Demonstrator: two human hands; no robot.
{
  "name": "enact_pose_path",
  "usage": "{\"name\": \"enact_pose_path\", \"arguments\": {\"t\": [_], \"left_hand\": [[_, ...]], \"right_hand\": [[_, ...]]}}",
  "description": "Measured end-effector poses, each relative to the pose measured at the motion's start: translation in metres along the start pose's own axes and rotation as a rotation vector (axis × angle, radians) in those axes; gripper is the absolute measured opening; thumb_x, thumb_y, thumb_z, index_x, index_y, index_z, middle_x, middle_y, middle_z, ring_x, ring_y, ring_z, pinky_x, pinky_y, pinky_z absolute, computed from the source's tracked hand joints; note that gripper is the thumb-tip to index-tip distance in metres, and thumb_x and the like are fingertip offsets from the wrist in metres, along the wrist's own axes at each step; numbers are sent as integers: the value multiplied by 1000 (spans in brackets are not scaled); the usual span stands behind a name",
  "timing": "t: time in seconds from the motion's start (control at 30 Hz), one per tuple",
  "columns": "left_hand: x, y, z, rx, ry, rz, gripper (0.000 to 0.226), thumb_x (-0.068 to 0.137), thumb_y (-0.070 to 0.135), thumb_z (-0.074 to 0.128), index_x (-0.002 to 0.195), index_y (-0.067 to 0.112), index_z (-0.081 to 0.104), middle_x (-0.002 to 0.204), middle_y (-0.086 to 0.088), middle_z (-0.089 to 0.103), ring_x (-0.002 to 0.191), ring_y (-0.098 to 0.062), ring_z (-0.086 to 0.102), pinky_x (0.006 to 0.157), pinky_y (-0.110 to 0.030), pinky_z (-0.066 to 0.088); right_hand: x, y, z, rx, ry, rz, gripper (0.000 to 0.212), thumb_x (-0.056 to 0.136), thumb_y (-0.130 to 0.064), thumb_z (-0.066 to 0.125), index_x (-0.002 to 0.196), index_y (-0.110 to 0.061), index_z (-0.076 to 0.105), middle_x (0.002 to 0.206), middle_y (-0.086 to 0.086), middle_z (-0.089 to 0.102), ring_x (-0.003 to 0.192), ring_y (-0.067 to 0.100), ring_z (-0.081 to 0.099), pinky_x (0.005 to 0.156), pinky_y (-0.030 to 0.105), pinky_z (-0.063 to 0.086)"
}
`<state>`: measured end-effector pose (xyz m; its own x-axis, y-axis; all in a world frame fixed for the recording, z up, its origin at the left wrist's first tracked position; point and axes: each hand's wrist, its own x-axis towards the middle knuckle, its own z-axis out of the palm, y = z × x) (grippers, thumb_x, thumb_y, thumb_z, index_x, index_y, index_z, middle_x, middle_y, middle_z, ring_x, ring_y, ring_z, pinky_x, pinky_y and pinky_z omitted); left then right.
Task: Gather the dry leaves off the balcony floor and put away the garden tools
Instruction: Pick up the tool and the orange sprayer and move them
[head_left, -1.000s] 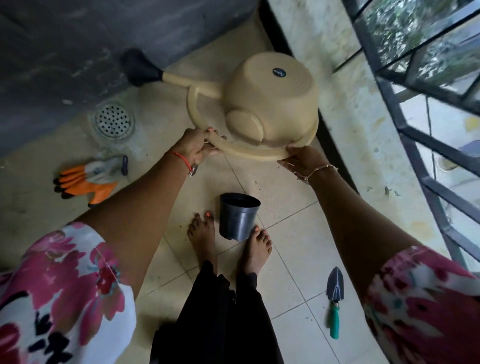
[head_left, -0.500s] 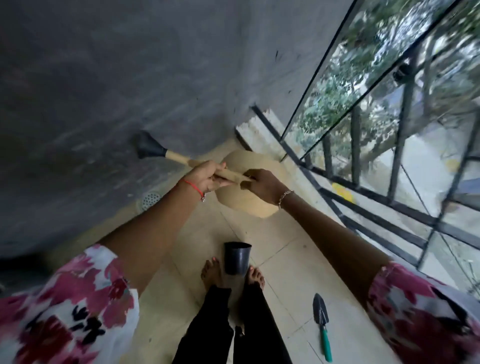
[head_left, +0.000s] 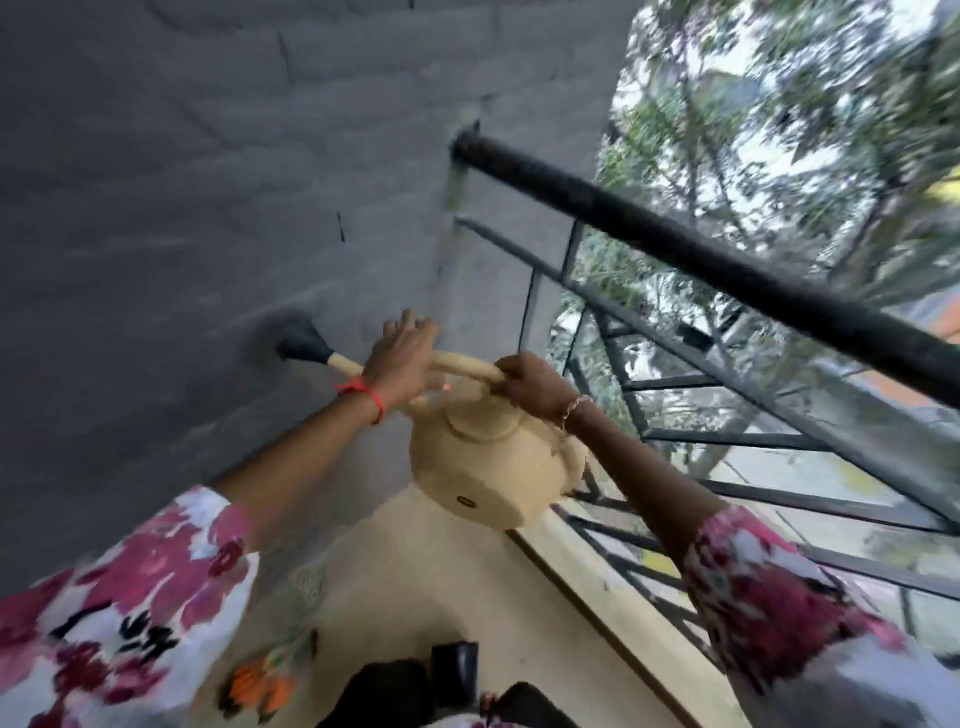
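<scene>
I hold the watering can (head_left: 488, 467) in the air, slung below my hands, its spout (head_left: 311, 349) running left toward the grey wall (head_left: 156, 208). My right hand (head_left: 530, 387) curls round the top handle (head_left: 462, 364), bearing the weight; my left hand (head_left: 402, 361) lies straight-fingered over the handle's spout end, so the right should steer

One beige watering can (head_left: 483, 467) with one black rose head (head_left: 306, 345). Two hands: the left hand (head_left: 400, 358) and the right hand (head_left: 530, 387). One red wrist thread (head_left: 363, 395), one bracelet (head_left: 571, 408). One black plastic pot (head_left: 454, 670). One black railing (head_left: 727, 262). Orange gloves (head_left: 254, 686) — too blurred to count.
</scene>
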<state>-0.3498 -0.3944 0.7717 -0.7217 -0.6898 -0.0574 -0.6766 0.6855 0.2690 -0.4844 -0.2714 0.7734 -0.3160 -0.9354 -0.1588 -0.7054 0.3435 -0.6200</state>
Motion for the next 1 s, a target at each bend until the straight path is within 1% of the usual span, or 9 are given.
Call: {"name": "enact_pose_path", "arguments": {"t": [0.13, 0.23, 0.33, 0.47, 0.57, 0.7, 0.77, 0.87, 1.0], "left_hand": [[-14, 16, -28, 19, -5, 312, 48, 86, 31, 66, 129, 16, 50, 134, -8, 51, 127, -27, 44, 103, -41, 31], [-29, 44, -48, -107, 0, 482, 24, 83, 29, 69, 101, 15, 63, 94, -6, 67, 95, -30, 62, 78, -41, 47], [-45, 90, -56, -111, -77, 640, 15, 80, 27, 73, 82, 20, 60, 68, 7, 56, 73, -22, 61, 65, -38, 47], [-81, 168, -34, -87, -225, 849, 21, 76, 30, 76, 80, 18, 60, 76, 0, 62, 75, -20, 61, 65, -36, 45], [-117, 226, -4, -94, -323, 991, 21, 76, 29, 77, 77, 18, 59, 81, -1, 58, 83, -22, 59, 63, -30, 35], [-190, 318, 42, -52, -465, 1135, 26, 78, 30, 75, 88, 8, 64, 86, -7, 59, 86, -23, 56, 58, -26, 31], [-232, 365, 70, -62, -539, 1187, 31, 77, 29, 76, 90, 2, 65, 83, -9, 60, 83, -24, 57, 55, -22, 37], [-291, 434, 115, -53, -618, 1321, 34, 76, 31, 76, 91, 3, 66, 87, -13, 66, 90, -28, 59, 71, -34, 41], [-380, 508, 158, -65, -694, 1472, 28, 76, 30, 76, 80, 11, 56, 76, -5, 56, 89, -29, 56, 65, -35, 28]], "right_hand": [[-51, -27, -41, -22, 110, -48, 16, 86, -12, 63, 92, 2, 65, 74, 6, 55, 64, 15, 48, 53, 14, 33], [-97, -37, -63, -85, 207, -44, 17, 87, -15, 63, 97, -2, 66, 80, 3, 56, 74, 13, 49, 54, 13, 32], [-152, -30, -77, -113, 308, 57, 22, 87, -18, 63, 103, -3, 65, 85, 6, 60, 77, 15, 51, 59, 23, 30], [-244, -1, -75, -136, 412, 256, 26, 87, -19, 62, 109, -5, 63, 90, 6, 59, 80, 15, 47, 58, 25, 28], [-317, 25, -65, -132, 465, 396, 26, 87, -15, 62, 110, -4, 62, 89, 4, 54, 83, 16, 48, 61, 25, 28], [-427, 73, -43, -134, 545, 589, 22, 86, -11, 61, 106, -3, 60, 103, 14, 62, 97, 28, 55, 76, 32, 40], [-489, 98, -29, -142, 561, 692, 20, 86, -10, 58, 106, -5, 59, 105, 15, 62, 100, 29, 55, 79, 33, 42], [-581, 125, -12, -177, 632, 829, 16, 86, -6, 53, 101, -6, 57, 105, 12, 59, 99, 27, 54, 72, 26, 35], [-691, 144, 14, -151, 692, 1032, 18, 86, -2, 49, 102, -5, 55, 108, 15, 56, 101, 30, 53, 78, 35, 38]]}}
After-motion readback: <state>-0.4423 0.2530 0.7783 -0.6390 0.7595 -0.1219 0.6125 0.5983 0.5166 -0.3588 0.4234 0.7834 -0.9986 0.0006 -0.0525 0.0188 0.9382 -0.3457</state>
